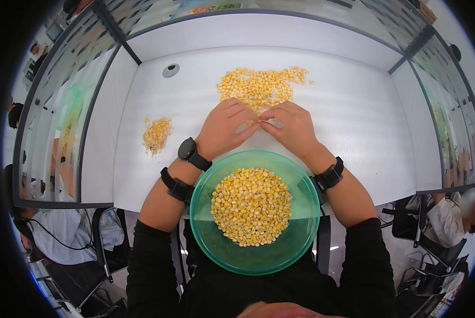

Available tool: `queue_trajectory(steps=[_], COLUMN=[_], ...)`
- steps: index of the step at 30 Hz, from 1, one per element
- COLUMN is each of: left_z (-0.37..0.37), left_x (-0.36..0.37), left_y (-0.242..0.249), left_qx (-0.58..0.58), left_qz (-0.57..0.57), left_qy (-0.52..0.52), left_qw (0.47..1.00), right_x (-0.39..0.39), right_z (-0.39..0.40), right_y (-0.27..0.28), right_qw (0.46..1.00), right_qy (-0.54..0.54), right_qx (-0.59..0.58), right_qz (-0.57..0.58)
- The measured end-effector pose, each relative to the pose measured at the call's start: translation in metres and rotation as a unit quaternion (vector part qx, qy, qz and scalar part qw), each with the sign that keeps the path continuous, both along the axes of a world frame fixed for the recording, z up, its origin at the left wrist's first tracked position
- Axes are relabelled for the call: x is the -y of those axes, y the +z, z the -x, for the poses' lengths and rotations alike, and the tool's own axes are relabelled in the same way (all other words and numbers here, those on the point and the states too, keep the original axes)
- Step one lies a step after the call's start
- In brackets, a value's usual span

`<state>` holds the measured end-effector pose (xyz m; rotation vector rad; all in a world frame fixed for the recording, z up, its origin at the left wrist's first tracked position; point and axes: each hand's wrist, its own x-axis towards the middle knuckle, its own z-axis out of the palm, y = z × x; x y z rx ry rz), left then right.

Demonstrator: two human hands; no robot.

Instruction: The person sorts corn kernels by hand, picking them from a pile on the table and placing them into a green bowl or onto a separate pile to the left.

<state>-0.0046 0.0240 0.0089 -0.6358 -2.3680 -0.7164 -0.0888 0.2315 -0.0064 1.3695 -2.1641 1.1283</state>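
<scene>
My left hand (229, 127) and my right hand (291, 127) meet over the table, thumbs and fingertips pinched together just in front of a spread of loose yellow corn kernels (253, 85). Whatever sits between the fingertips is too small to make out. Closer to my body, a green translucent bowl (201, 233) holds a large heap of corn kernels (251, 206). It is below my wrists, overlapping the table's front edge. Off to the left lies a smaller pile of kernels and crumbly bits (157, 134).
Low white partitions with glass tops (264, 32) enclose the white table (364, 127) on three sides. A round grey cable hole (170, 70) is at the back left. Other people sit nearby on both sides, one with a pale sleeve (444, 222) at right.
</scene>
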Motion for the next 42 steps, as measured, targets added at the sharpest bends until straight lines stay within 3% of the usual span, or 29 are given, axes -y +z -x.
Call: queue_trajectory(steps=[35,38,41,42], left_z=[0.001,-0.001,-0.006,-0.010], left_x=[0.002,0.007,0.021,0.027], left_y=[-0.003,0.003,0.010,0.013], left_qx=[-0.017,-0.028,-0.012,0.009], left_qz=[-0.034,0.001,0.038,0.092], left_qy=[0.029,0.054,0.111,0.176], left_qw=[0.999,0.998,0.993,0.980], right_x=[0.003,0.001,-0.005,-0.007], right_z=[-0.002,-0.007,-0.003,0.001], right_y=[0.003,0.008,0.009,0.010], right_qw=[0.999,0.998,0.965,0.930], right_qy=[0.033,0.034,0.104,0.169], right_qx=[0.003,0.038,0.239,0.322], right_qz=[0.028,0.022,0.037,0.054])
